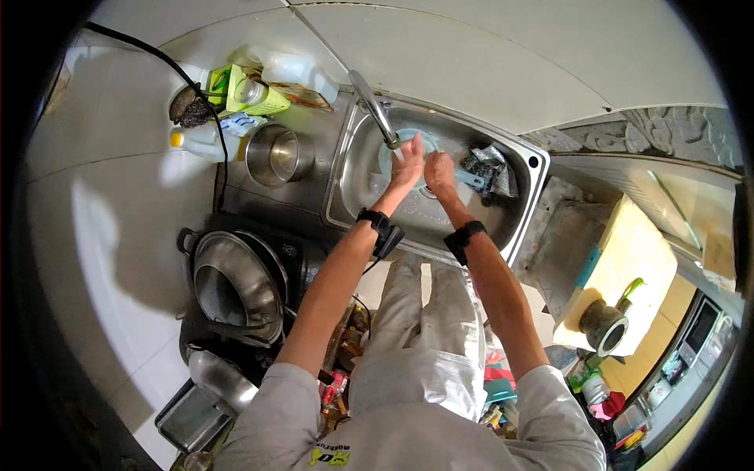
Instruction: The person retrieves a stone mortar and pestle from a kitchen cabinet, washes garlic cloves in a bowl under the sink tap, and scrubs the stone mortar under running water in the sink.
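In the steel sink (339,184), both hands are below the curved faucet (374,106). My left hand (407,163) is open, fingers stretched upward, right by the spout. Close beside it, my right hand (440,170) is closed in a fist; what it holds, if anything, is hidden. Behind and under the hands is a light blue plastic round piece (386,161). A light blue handle (471,180) shows to the right of my fist; whether my fist grips it, I cannot tell. Crumpled silvery and black plastic (496,173) lies at the sink's right side.
Left of the sink stand a steel pot (280,154), a yellow-capped bottle (192,144) and a green box (228,90). A large wok (228,282) sits on the stove. At the right, a stone mortar (605,326) rests on a wooden board (620,267).
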A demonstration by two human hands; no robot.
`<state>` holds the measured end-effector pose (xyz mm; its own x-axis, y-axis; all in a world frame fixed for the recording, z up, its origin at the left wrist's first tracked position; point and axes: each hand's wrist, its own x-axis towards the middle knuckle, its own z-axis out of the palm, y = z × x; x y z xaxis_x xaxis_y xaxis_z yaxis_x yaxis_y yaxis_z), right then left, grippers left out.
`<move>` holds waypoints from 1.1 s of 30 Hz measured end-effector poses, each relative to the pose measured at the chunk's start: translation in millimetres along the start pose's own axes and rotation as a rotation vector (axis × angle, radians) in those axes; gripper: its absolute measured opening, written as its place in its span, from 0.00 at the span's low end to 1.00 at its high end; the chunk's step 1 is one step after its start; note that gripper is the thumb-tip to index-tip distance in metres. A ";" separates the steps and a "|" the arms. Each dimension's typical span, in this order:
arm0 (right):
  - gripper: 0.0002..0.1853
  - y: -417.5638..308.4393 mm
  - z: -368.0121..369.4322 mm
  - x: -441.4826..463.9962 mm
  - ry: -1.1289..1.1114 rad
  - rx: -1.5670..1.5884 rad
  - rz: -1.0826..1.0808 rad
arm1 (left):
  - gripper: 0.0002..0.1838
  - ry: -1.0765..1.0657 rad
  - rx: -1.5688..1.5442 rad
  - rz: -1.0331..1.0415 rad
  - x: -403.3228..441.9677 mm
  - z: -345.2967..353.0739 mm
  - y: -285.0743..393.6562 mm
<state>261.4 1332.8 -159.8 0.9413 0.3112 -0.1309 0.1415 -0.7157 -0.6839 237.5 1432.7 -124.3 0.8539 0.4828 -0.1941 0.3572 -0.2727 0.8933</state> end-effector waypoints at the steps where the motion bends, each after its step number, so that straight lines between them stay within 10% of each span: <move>1: 0.24 6.0 0.5 -0.8 -0.013 -0.066 -0.138 | 0.30 0.001 -0.001 -0.001 4.4 1.0 -3.2; 3: 0.19 11.2 1.1 -3.3 -0.031 0.000 -0.112 | 0.13 -0.074 0.443 0.038 12.1 3.1 -10.1; 7: 0.10 18.6 17.2 -5.7 -0.212 -0.186 -0.147 | 0.14 0.189 0.292 0.518 12.6 -14.2 -27.0; 13: 0.20 6.9 21.6 0.1 -0.362 -0.417 -0.358 | 0.13 -0.141 0.371 -0.158 -1.9 -66.7 -1.5; 23: 0.22 43.6 77.1 13.9 -0.107 -0.546 -0.544 | 0.10 -0.023 0.159 -0.085 -1.8 -85.4 -16.4; 25: 0.19 41.1 77.0 24.0 -0.445 -0.557 -0.400 | 0.10 -0.059 0.165 -0.171 11.6 -84.6 -17.8; 33: 0.23 22.8 54.6 20.4 -0.175 -0.615 -0.482 | 0.35 -0.277 -0.371 -0.248 35.6 -80.9 -5.8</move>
<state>267.1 1357.0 -217.2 0.6791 0.7310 -0.0671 0.7120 -0.6782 -0.1819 235.2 1518.8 -103.6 0.8465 0.2441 -0.4731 0.4462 0.1596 0.8806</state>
